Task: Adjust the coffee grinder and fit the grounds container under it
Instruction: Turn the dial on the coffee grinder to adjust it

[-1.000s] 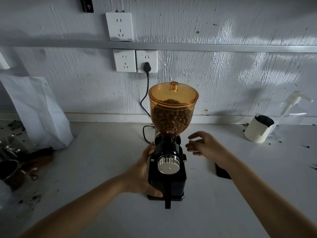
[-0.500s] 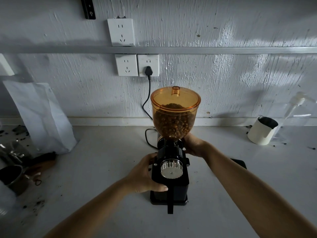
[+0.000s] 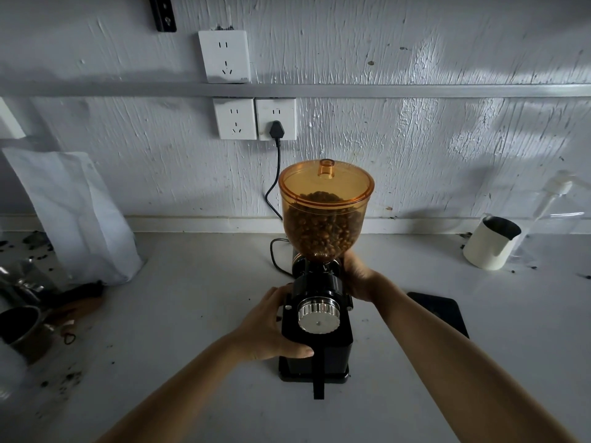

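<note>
A black coffee grinder (image 3: 316, 346) stands mid-counter, with a silver dial (image 3: 319, 314) on its front and an amber hopper (image 3: 324, 209) full of beans on top. My left hand (image 3: 271, 327) grips the grinder's left side, thumb across the front. My right hand (image 3: 358, 276) wraps the grinder's neck on the right, just under the hopper; its fingers are hidden behind the body. A white cup with a dark inside (image 3: 491, 247), possibly the grounds container, stands at the back right.
The black cord (image 3: 273, 199) runs from the grinder to a wall socket. A white bag (image 3: 76, 215) leans at the left, with metal cups (image 3: 22, 327) and spilled grounds in front. A flat black pad (image 3: 441, 311) lies right of the grinder, a clear pump bottle (image 3: 556, 212) at far right.
My right hand moved from hovering open beside the grinder onto its neck under the hopper. The left hand kept its grip. The view shifted slightly.
</note>
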Demonstrator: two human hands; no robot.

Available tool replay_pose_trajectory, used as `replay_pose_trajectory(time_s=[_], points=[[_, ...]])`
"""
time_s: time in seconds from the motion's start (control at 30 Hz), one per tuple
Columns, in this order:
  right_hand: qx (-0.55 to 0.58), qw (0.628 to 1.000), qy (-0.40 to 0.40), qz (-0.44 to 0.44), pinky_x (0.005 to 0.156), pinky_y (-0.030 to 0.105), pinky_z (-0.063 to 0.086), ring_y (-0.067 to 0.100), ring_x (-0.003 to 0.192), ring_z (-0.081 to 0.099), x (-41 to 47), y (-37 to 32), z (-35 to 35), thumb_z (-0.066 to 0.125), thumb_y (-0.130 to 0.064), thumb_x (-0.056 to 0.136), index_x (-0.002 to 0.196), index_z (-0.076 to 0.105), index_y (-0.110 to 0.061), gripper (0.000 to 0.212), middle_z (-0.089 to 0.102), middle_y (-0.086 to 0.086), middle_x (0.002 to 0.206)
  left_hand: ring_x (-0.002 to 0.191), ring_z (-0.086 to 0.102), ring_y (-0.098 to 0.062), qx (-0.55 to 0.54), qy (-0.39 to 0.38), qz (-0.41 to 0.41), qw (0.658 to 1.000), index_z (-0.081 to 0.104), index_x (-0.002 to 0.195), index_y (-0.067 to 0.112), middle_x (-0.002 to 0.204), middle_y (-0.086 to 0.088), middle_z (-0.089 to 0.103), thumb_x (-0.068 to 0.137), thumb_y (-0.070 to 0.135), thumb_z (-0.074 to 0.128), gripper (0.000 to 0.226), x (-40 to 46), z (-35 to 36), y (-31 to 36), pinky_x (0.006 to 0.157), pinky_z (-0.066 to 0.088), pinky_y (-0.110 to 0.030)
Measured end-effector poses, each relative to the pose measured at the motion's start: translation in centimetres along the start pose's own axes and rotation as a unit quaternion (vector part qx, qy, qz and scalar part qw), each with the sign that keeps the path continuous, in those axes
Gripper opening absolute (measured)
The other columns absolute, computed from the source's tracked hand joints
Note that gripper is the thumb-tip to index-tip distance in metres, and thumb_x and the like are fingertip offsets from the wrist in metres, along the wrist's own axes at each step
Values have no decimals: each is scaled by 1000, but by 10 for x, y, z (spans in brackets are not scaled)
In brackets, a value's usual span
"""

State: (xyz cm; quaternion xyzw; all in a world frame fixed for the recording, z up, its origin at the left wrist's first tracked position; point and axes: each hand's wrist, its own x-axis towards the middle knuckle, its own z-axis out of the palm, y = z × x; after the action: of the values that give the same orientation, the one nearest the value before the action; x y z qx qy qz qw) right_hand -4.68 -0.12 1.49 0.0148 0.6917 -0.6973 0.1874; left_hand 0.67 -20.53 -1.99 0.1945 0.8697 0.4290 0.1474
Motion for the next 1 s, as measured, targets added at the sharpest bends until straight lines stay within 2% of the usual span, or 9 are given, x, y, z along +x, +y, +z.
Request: replay_pose_trajectory(time_s=[0.1, 0.17, 0.23, 0.33, 0.43, 0.7, 0.77, 0.87, 1.0], points=[[15, 1000, 7, -2, 111, 57, 28, 34, 126, 46, -1, 4, -1, 29, -49, 95, 102, 58, -26, 38, 55, 15, 130, 111, 52, -4, 3, -4, 0, 1000, 29, 104, 71, 120, 33, 38, 45, 50, 84, 84, 0, 0, 0, 94, 50, -31], [26, 1000, 8, -1, 111, 57, 29, 33, 125, 48, -1, 5, 0, 26, -50, 95, 100, 60, -27, 42, 61, 10, 121, 110, 51, -3, 0, -3, 1, 1000, 30, 105, 70, 120, 32, 39, 45, 50, 85, 84, 0, 0, 0, 95, 50, -31], [36, 999, 6, 0, 111, 56, 30, 32, 123, 50, -2, 7, 0, 24, -52, 94, 101, 62, -26, 47, 64, 8, 117, 109, 51, 0, -2, 0, 3, 1000, 31, 105, 69, 120, 33, 39, 45, 49, 86, 83, 0, 1, 0, 95, 50, -30], [30, 999, 15, -1, 111, 56, 30, 32, 123, 49, -1, 10, 1, 23, -56, 92, 103, 61, -27, 49, 61, 10, 124, 109, 50, 4, -2, 3, 7, 1000, 32, 105, 68, 119, 34, 39, 45, 49, 85, 83, 0, 1, 0, 95, 49, -27], [26, 999, 28, -2, 111, 56, 30, 31, 121, 50, 1, 11, 1, 22, -58, 92, 100, 60, -29, 49, 63, 5, 117, 110, 47, 9, -4, 5, 11, 1000, 32, 106, 67, 120, 33, 39, 45, 49, 85, 82, 1, 1, -1, 95, 47, -24], [7, 999, 36, -5, 110, 54, 30, 23, 113, 53, 4, 16, 0, 25, -71, 79, 96, 60, -33, 54, 63, -4, 108, 110, 48, 7, -15, 2, 6, 1000, 33, 105, 68, 122, 31, 40, 45, 48, 85, 82, 0, 2, -2, 91, 46, -21], [7, 999, 37, -6, 111, 56, 28, 28, 122, 49, 4, 18, 1, 19, -72, 83, 107, 59, -33, 60, 60, 2, 122, 109, 47, 9, -14, 3, 4, 1000, 31, 102, 74, 121, 32, 40, 45, 48, 85, 83, 0, 2, -1, 89, 46, -19], [17, 999, 39, -7, 114, 56, 26, 31, 133, 40, 5, 27, 2, 11, -67, 90, 137, 40, -25, 70, 41, 12, 147, 110, 47, 8, -11, 11, 3, 1000, 26, 99, 82, 120, 33, 39, 44, 48, 86, 87, 0, 3, -1, 92, 46, -22], [18, 999, 51, -3, 113, 55, 28, 31, 132, 41, 4, 33, 4, 12, -62, 92, 138, 39, -26, 64, 42, 14, 145, 109, 48, 4, -10, 10, -4, 1000, 25, 98, 83, 120, 33, 39, 42, 50, 85, 88, -1, 3, 0, 93, 48, -26]])
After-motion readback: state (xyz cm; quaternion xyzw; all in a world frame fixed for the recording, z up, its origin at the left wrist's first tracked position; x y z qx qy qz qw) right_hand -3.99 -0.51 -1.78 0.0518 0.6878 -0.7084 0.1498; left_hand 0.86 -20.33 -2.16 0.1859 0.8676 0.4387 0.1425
